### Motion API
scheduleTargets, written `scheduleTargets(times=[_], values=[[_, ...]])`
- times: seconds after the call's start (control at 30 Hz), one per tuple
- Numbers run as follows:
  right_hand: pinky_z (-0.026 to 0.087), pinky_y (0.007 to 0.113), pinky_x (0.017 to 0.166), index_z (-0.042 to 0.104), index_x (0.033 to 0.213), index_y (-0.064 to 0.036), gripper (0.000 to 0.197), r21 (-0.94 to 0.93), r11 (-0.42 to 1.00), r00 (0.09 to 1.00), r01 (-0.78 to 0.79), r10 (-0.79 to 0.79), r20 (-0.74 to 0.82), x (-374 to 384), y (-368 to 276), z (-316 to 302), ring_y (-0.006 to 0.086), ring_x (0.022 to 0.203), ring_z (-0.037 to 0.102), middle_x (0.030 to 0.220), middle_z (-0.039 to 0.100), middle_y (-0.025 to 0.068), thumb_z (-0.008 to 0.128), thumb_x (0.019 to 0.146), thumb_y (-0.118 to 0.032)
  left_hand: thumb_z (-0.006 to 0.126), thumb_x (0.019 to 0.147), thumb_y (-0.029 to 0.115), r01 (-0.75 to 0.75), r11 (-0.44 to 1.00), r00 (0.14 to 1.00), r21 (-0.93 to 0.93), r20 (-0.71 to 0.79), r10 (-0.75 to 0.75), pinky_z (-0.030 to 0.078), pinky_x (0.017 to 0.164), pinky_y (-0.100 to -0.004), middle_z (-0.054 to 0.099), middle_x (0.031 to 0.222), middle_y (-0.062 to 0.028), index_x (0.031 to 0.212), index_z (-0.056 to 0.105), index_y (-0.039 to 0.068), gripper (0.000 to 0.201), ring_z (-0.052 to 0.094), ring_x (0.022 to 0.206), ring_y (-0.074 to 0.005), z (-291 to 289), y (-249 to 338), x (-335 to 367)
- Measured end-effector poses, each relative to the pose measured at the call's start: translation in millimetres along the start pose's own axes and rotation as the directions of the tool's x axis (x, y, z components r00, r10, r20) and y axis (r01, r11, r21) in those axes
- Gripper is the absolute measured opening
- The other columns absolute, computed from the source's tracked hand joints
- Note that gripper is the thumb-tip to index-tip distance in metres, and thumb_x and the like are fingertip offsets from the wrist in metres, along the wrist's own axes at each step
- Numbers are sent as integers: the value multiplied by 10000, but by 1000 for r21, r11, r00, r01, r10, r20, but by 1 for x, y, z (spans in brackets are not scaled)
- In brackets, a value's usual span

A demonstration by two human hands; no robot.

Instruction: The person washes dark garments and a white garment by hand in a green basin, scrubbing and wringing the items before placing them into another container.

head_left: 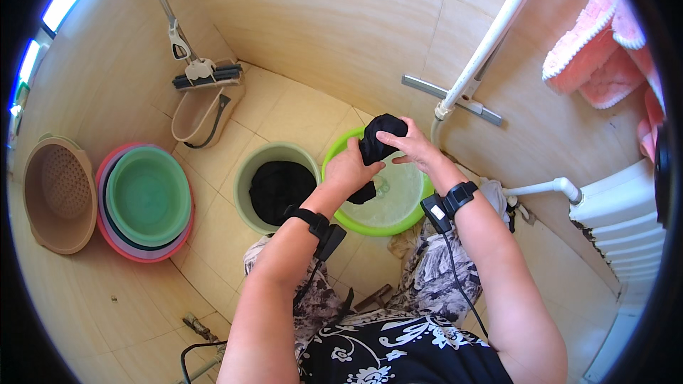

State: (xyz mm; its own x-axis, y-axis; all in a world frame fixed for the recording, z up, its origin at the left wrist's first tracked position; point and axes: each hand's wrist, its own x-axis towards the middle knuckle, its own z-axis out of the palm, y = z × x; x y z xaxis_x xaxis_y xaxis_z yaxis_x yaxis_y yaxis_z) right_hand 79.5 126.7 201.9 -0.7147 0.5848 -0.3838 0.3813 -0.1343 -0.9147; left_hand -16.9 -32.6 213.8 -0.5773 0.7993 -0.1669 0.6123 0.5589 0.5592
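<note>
A bunched black cloth [382, 136] is held up between my two hands, over the far part of a bright green basin [378, 230]. My left hand [350, 169] grips its left side, and my right hand [407, 144] presses its right side with the thumb across the front. A dark end of cloth [363, 193] hangs below my left hand toward the cloudy water [398, 195] in the basin. To the left stands a grey-green bucket [244, 186] with black fabric [281, 192] heaped inside. Whether the cloth is one garment or a pair, I cannot tell.
Several nested basins [146, 195] and a brown perforated basin [62, 192] lean on the left wall. A sponge mop [201, 71] stands in a beige mop bucket [201, 117]. A white pipe [491, 28], a floor squeegee [455, 99], pink towels [597, 50] and a radiator [622, 206] are right.
</note>
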Motion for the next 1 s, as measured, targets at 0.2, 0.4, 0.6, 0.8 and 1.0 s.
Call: scheduleTargets(times=[0.2,0.4,0.6,0.8,1.0], values=[[483,411,912,264,1418,-64,823,490,861,928,139,-286,238,-4,-20,-13,234,1106,553,1215,542,119,743,749,-95,764,752,428,-228,828,966,-513,-12,259,502,851,-383,652,1056,-177,1342,378,-32,842,643,970,-281,3,-30,12],[437,379,973,217,1462,-64,911,340,922,954,183,-250,167,-17,-37,-5,253,1255,427,1434,317,172,770,753,-204,809,744,358,-34,478,996,-878,8,85,498,846,-306,591,1127,-165,1312,380,-90,841,595,1010,-193,-25,-8,4],[463,381,934,360,1389,-43,849,65,893,875,446,-450,182,-26,-43,26,238,1165,523,1263,535,153,800,741,-371,868,668,259,-169,590,985,-789,-161,66,502,857,-314,598,1114,-170,1319,348,-39,884,605,1006,-208,-29,-15,8],[463,308,882,603,1191,-26,426,310,885,896,346,-410,171,-23,-43,16,169,988,595,1122,634,50,638,906,-341,793,705,65,-122,367,984,-922,-63,168,465,923,-300,650,1047,-63,1167,566,17,517,607,980,-169,-64,-12,-1],[511,264,754,575,1113,-74,261,650,714,883,260,-448,139,-12,-48,-37,114,834,636,844,602,8,608,931,-258,579,636,-3,-116,289,985,-950,-147,-86,525,792,-322,627,894,-90,1036,577,2,400,624,835,-217,-95,-53,-1]])
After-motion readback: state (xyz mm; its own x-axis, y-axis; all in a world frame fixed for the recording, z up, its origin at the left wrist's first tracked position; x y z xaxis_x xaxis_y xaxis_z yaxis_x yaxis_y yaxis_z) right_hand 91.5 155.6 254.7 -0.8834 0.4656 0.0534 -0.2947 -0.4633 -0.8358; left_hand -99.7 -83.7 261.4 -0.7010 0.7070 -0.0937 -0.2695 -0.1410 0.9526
